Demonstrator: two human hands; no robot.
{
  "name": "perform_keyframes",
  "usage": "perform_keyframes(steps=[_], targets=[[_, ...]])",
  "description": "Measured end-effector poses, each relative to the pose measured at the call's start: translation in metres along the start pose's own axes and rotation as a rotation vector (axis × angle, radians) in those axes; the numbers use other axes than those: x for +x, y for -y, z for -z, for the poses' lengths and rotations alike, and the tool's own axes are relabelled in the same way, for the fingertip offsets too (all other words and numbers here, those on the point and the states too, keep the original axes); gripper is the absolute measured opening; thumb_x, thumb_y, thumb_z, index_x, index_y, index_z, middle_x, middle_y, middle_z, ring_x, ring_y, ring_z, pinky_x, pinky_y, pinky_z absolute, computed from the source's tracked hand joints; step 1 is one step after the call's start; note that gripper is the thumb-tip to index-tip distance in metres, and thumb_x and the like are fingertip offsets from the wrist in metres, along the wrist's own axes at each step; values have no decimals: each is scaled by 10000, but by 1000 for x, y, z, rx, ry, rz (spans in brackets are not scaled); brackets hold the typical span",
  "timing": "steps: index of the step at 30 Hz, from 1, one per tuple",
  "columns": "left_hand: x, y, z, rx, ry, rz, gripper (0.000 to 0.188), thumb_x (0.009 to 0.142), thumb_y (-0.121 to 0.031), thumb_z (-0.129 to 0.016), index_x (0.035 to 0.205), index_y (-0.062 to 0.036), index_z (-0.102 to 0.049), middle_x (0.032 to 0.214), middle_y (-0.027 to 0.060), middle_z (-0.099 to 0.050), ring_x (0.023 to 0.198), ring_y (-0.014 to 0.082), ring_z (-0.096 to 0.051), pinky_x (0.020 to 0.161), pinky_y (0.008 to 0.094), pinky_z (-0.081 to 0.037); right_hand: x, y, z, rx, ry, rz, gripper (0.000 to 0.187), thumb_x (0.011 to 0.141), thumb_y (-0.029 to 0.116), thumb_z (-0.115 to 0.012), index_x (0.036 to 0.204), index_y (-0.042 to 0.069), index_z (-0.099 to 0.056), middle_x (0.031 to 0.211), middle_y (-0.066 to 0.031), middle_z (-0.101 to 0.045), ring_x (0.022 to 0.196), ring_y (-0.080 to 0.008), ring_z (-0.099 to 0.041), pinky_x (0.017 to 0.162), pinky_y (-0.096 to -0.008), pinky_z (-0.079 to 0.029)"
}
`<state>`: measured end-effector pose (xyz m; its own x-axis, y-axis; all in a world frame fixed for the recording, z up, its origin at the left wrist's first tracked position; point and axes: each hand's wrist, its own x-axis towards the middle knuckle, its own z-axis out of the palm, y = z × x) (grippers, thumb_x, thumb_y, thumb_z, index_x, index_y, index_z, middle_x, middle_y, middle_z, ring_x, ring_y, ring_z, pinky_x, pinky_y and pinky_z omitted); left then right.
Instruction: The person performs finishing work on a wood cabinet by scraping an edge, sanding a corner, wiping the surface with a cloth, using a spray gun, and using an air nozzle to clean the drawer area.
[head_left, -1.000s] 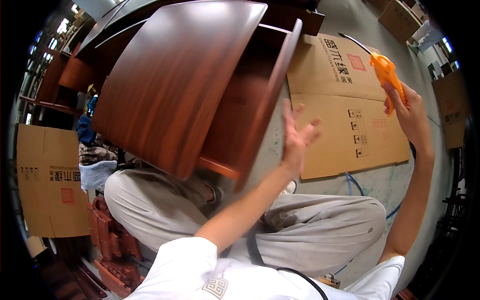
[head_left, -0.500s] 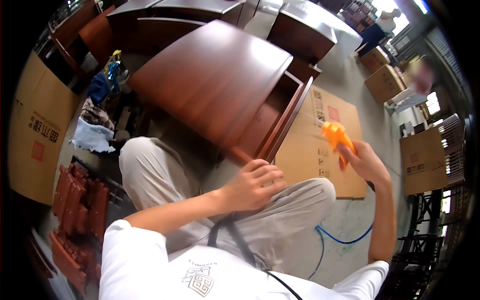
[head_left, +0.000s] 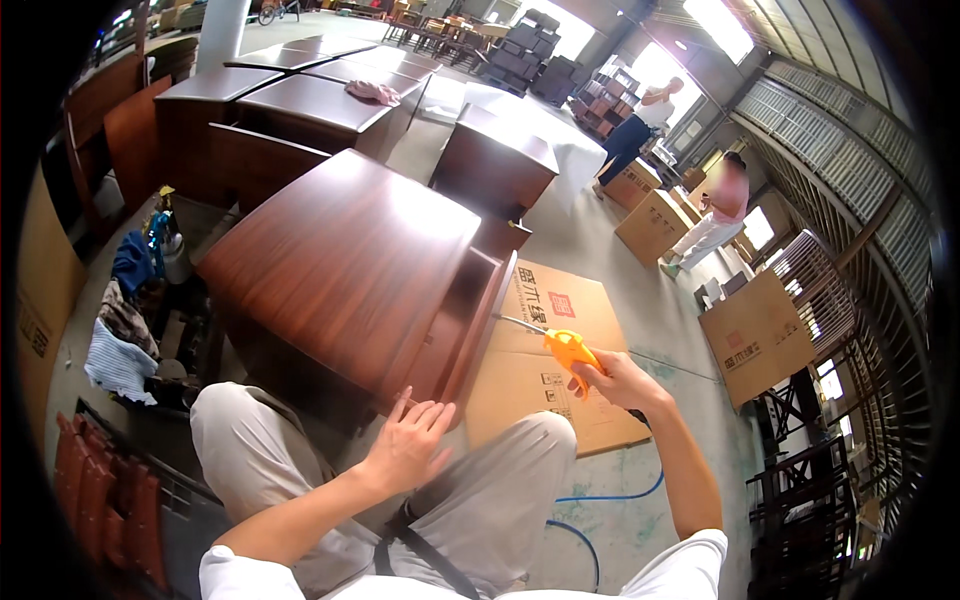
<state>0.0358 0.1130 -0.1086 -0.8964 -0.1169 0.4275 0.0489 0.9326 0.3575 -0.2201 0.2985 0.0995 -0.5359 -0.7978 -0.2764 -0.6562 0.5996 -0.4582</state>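
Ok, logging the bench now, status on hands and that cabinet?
Left hand open, fingertips on wooden cabinet edge. Right hand gripping orange air blow gun, nozzle toward cabinet. Flattened cardboard beneath; nothing between.

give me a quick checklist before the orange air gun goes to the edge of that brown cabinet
1. Right hand gripping the orange air blow gun: ok, fingers wrapped round its handle.
2. Thin metal nozzle aimed at the open side of the dark brown wooden cabinet: ok, though its tip is not yet touching.
3. Left hand steadying the cabinet: ok, fingertips rest at its lower corner.
4. Blue air hose free of snags: cannot tell, it runs behind the legs.
5. Flattened brown cardboard sheet lying flat under the work: ok.
6. Other people clear of the work: ok, two stand far off by the cardboard boxes.
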Motion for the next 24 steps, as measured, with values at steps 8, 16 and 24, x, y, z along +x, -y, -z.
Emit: perform_keyframes(steps=[8,16,24], targets=[[3,5,-20,58,21,42,720,958,-407,-676,1474,59,-489,1427,197,-603,1358,295,-547,1252,543,-264,4,-12,-7,-46,9,-41,334,1101,314,-537,1224,27,-654,856,-46,-734,764,-117,-687,721,-302,-531],[44,18,-38,-32,284,203,829,905,-362,-715,1521,93,-398,1262,243,-653,1200,351,-627,1143,472,-414,10,-17,-21,-5,-31,-8,310,1086,293,-567,1197,17,-653,825,-52,-728,743,-124,-692,688,-306,-539],[54,10,-52,-150,170,199,866,822,-223,-766,1521,115,-385,1260,266,-646,1167,384,-640,1112,443,-440,36,-56,17,-45,-332,-44,335,1046,332,-630,1130,16,-699,723,-93,-720,671,-207,-730,697,-380,-580]])
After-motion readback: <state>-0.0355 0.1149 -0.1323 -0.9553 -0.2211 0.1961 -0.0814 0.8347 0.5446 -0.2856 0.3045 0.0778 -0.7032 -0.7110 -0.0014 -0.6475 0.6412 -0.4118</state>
